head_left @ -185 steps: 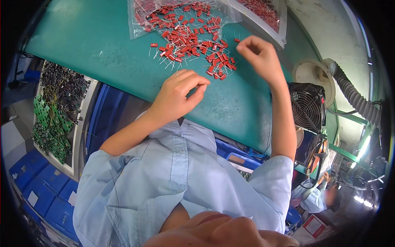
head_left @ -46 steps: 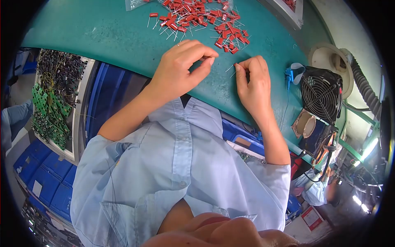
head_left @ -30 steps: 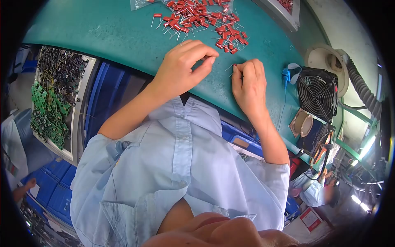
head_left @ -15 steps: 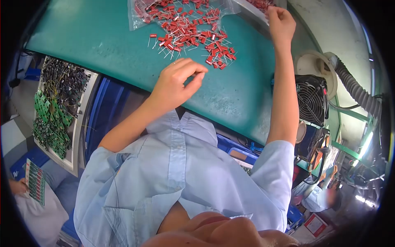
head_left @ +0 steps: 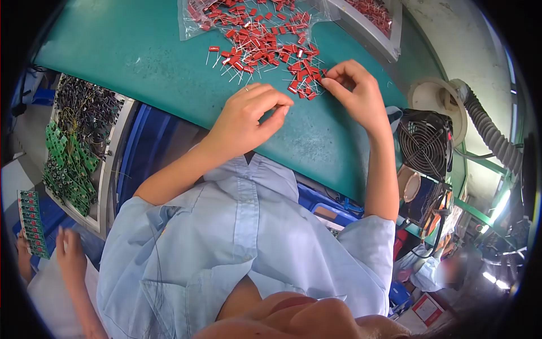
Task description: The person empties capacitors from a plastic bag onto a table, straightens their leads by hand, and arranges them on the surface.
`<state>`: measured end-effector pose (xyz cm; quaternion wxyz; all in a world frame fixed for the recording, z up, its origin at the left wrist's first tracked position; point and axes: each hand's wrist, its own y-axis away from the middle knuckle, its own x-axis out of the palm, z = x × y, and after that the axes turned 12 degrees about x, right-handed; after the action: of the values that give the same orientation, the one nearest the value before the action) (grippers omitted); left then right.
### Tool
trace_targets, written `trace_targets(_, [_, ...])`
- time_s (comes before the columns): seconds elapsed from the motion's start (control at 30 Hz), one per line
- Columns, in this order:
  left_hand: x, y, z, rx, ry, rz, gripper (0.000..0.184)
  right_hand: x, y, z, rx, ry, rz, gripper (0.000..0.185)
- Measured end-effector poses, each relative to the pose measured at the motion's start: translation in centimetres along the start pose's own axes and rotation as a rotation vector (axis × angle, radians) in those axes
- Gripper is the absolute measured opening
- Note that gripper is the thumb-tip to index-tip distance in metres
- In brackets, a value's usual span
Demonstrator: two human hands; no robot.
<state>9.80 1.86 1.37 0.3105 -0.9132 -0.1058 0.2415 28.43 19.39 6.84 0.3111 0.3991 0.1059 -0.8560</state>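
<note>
Red film capacitors (head_left: 257, 48) with long wire leads lie in a loose pile on the green mat (head_left: 141, 68), spilling from a clear plastic bag (head_left: 191, 22). At the pile's right edge, my right hand (head_left: 358, 93) has thumb and forefinger closed around a red capacitor (head_left: 323, 73). My left hand (head_left: 245, 118) hovers just below the pile, its thumb and fingertips drawn together. Whatever may be between those fingertips is too small to make out.
A tray (head_left: 389, 42) of red capacitors stands at the upper right. Beside the mat are a black fan (head_left: 424, 141) and a grey hose (head_left: 488, 124). On the left sits a tray of green circuit boards (head_left: 70, 169); a co-worker's hand (head_left: 70, 251) is near a board strip (head_left: 34, 223).
My right hand has come from the tray down and left to the capacitor pile. My left hand has barely shifted. At lower left, the co-worker's board strip has moved and another hand shows.
</note>
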Motion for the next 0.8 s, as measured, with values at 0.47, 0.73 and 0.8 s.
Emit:
trace_targets(0.47, [0.3, 0.2, 0.0, -0.003, -0.003, -0.039, 0.009, -0.4, 2.0, 0.2, -0.094, 0.135, -0.173, 0.016])
trace_targets(0.73, [0.3, 0.1, -0.1, -0.026, -0.016, -0.019, 0.009, -3.0, 4.6, 0.4, 0.178, -0.089, 0.424, 0.018])
trace_targets(0.8, [0.3, 0.1, -0.1, -0.032, -0.021, 0.003, 0.009, -3.1, 4.1, 0.4, 0.153, 0.024, 0.512, 0.02])
